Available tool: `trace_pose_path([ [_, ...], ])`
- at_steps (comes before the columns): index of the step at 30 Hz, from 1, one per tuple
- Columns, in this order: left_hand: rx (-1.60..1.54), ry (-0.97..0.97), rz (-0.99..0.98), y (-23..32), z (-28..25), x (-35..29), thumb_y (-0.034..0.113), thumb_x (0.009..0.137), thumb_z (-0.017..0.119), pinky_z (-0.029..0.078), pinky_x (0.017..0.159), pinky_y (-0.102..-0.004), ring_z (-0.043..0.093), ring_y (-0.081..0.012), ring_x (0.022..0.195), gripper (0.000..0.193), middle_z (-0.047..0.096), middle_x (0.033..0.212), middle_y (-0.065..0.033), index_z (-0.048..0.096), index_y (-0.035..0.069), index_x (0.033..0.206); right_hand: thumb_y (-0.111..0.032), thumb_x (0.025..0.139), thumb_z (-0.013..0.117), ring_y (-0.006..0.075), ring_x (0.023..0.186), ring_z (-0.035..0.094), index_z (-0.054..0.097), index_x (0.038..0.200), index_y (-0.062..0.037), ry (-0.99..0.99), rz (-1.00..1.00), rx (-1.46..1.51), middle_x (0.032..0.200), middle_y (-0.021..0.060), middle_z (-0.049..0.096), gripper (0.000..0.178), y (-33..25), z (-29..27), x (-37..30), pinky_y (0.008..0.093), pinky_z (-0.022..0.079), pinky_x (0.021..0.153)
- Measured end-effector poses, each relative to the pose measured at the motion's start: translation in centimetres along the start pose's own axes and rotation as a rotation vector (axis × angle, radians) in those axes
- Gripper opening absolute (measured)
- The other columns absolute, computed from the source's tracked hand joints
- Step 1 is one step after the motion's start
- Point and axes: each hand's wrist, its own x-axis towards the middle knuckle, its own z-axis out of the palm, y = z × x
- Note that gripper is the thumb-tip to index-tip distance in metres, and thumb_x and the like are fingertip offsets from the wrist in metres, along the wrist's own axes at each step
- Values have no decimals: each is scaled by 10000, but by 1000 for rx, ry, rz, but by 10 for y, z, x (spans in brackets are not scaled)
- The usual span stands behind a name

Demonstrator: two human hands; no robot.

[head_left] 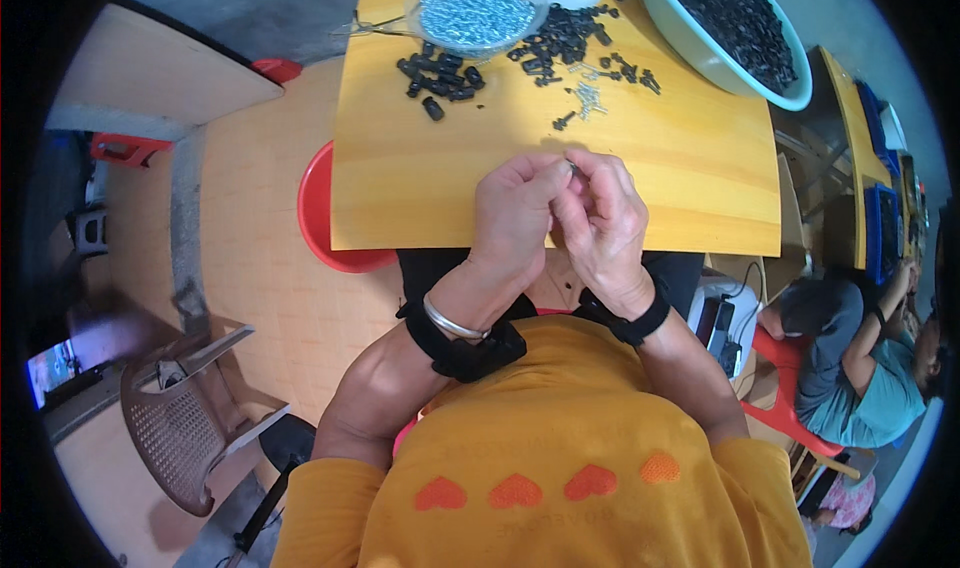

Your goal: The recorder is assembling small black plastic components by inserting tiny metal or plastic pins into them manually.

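Note:
Over the near part of the yellow wooden table (430, 198), my left hand (515, 208) and my right hand (608, 213) meet with their fingertips together. Between them they pinch a small dark part (574, 169), mostly hidden by the fingers. Just beyond lie a small pile of silvery screws (588, 98) and one black piece with a screw in it (564, 121). Black plastic pieces (570, 36) are heaped farther back. To their left is a group of larger black cylindrical pieces (440, 76).
A clear bowl of silvery screws (478, 13) stands at the back, by a pale green basin (797, 96) full of black pieces. A red basin (316, 218) is below the table's left edge. At right, another person (865, 388) sits on a red stool. A brown chair (170, 428) stands left.

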Motion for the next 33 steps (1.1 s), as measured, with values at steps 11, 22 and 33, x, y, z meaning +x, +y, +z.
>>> trace_pose_path([
  [11, 417, 305, 98, 81, -60, 38, 169, 883, 493, 489, 582, -254, 600, -161, 647, 237, 606, 841, -107, 519, -11, 1035, -87, 773, 609, 200, 694, 594, 520, 1119, 15, -213, 281, 83, 875, 147, 603, 372, 22, -50, 37, 296, 485, 634],
  [22, 521, 274, 166, 84, -55, 43, 145, 874, 461, 431, 488, -232, 565, -142, 568, 434, 599, 755, -123, 328, -1, 1260, -62, 753, 529, 332, 722, 582, 616, 816, -9, -231, 119, -342, 772, 195, 595, 120, 79, -71, 123, 386, 454, 654],
  [33, 452, 321, 284, 80, -46, 34, 107, 868, 476, 345, 414, -189, 480, -88, 457, 312, 568, 649, -72, 438, 26, 1167, -148, 776, 572, 308, 753, 571, 642, 842, -92, -222, -57, -486, 809, 111, 581, 111, 91, -37, 153, 400, 455, 666],
])
